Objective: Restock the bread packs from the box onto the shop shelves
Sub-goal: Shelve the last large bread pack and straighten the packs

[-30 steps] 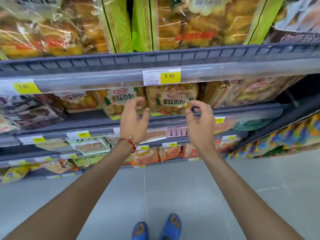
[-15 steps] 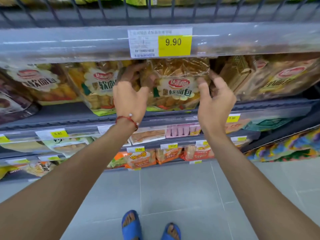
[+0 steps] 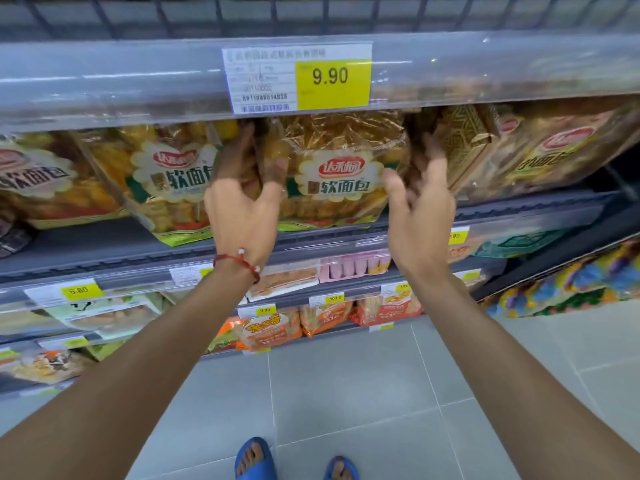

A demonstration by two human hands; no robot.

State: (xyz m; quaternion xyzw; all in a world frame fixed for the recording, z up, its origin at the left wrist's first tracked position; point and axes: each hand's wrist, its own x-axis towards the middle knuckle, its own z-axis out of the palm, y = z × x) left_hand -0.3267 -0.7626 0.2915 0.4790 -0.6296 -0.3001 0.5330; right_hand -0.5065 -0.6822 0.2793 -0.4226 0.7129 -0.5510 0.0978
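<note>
Hands are settling the bread pack (image 3: 334, 174) at the shelf's (image 3: 86, 245) front edge, left hand (image 3: 242, 206) pinching its side, right hand (image 3: 420, 209) hovering relaxed alongside; pushing evenly should be keeping it upright.

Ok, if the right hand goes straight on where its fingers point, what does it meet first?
Likely the right side of the middle bread pack: the right hand points up into the shelf alongside it, with the brown pack close by. Depth is unclear.

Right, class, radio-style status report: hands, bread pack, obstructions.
Left hand grips bread pack, left edge. Right hand open at right edge. Pack upright on shelf; neighbouring packs close both sides.
</note>
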